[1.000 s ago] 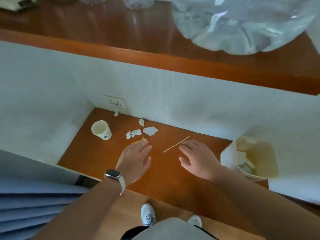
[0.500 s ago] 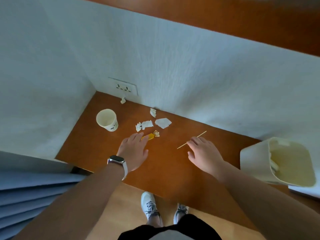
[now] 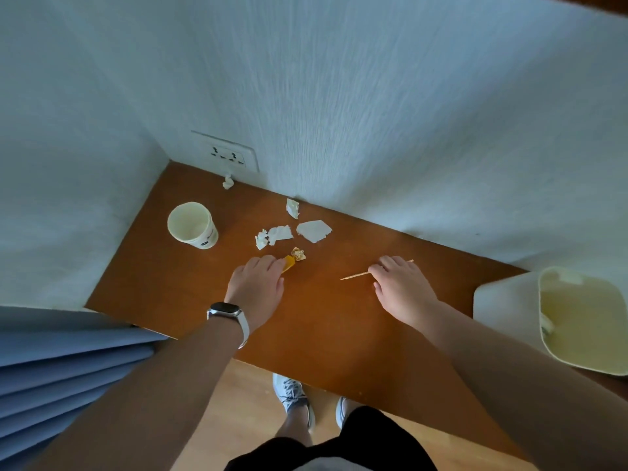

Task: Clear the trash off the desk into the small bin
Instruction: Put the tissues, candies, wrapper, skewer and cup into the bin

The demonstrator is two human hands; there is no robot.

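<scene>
— Where are the hands?

— Both are low over the brown desk (image 3: 190,287). The left hand (image 3: 256,287), with a watch (image 3: 227,309) on its wrist, has its fingers curled down, and their tips meet a small yellow scrap (image 3: 289,263). Whether they pinch it or only touch it, I cannot tell; the knuckles hide the grip.

— And the right?

— The right hand (image 3: 402,287) has its fingers bent narrowly over a thin wooden stick (image 3: 355,275). The stick passes under the fingertips, one end poking out on the left-hand side and a short tip showing beyond them towards the wall. It looks pressed or lightly pinched, but I would not swear the stick is off the desk.

— What trash lies near?

— Just beyond the left fingertips sits a crumpled gold wrapper (image 3: 298,254), close beside the yellow scrap. Farther past it are torn white paper pieces (image 3: 314,230), and one small wad (image 3: 227,182) lies under the wall socket (image 3: 228,154). A paper cup (image 3: 192,225) stands upright, off to the outer side of the left fingers.

— The bin?

— The small bin (image 3: 506,300) is well apart from the right fingers, on their outer side at the desk's end, its pale opening facing the camera with something light inside.
</scene>
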